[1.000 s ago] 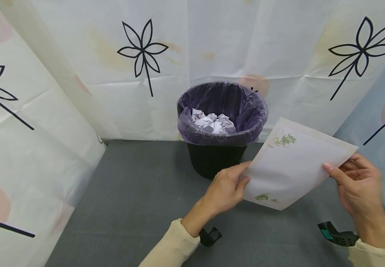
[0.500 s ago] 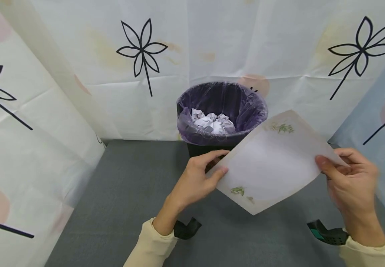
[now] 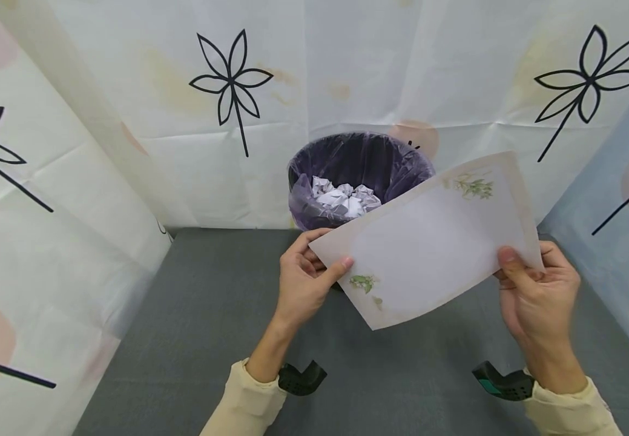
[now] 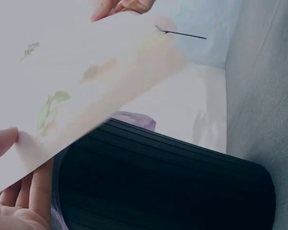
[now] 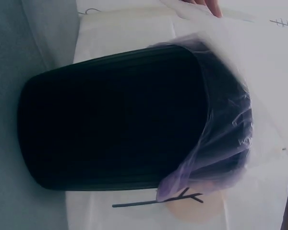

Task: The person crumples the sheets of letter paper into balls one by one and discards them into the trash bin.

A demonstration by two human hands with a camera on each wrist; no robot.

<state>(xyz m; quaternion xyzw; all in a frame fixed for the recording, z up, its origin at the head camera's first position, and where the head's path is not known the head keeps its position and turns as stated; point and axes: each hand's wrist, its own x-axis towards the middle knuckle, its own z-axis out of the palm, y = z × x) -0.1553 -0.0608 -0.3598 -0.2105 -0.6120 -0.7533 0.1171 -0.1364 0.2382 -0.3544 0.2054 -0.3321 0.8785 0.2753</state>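
Note:
A sheet of paper with pale borders and green leaf prints at two corners is held between both hands. My left hand pinches its left end, thumb on the front face and fingers behind. On the opposite end, my right hand grips the lower right corner, thumb in front. The sheet slants up to the right and overlaps the bin's front in the head view. In the left wrist view the paper covers the upper left, with the left thumb pressed on it.
A black trash bin lined with a purple plastic bag stands at the back of the grey table. Crumpled white paper balls lie inside it. Patterned white cloth hangs behind and at both sides.
Both hands have moved left with the sheet, the left one also slightly up. The sheet has turned to lie more lengthwise between them and now covers more of the bin.

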